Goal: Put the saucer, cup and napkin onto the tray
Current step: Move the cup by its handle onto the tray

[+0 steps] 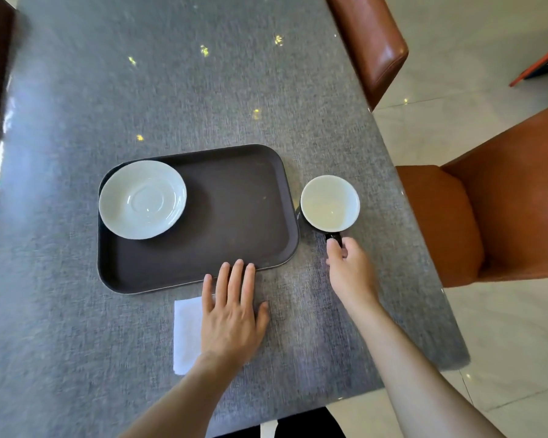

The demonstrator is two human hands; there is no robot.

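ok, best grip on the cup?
By the dark handle, which sticks out of the cup toward the person. Come from the near side, as the right hand does; its fingers are already at it. The tray crowds the left side.

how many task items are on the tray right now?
1. The saucer sits in the tray's far-left corner. The cup stands on the table right of it; the napkin lies partly under the left hand.

The tray (234, 216) lies just beyond the left hand (231, 317), the saucer (142, 199) in its far-left corner. The napkin (187, 333) lies partly under that hand; the cup (329, 202) stands just beyond the right hand (348, 270).
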